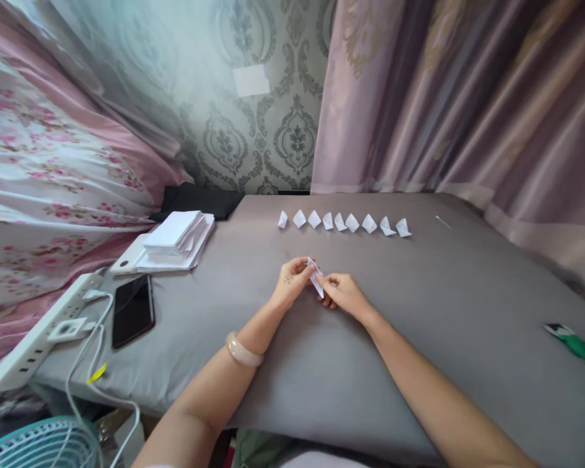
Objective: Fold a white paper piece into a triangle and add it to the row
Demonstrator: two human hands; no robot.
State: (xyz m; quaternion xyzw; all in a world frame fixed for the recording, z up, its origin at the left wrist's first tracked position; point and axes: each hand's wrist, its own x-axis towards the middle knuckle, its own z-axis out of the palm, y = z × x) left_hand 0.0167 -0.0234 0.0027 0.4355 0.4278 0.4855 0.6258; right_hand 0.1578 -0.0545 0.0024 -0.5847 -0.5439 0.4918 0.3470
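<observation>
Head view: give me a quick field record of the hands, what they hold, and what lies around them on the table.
left hand: pinches the small white paper piece from the left
right hand: grips the same piece from the right
paper piece: lifted just above the grey table, partly folded
row of folded pieces: nine, lined up beyond the hands
paper stack: far left of the table
phone: dark, flat, near the left edge
power strip: white, left of the phone
bracelet: on the left wrist
</observation>
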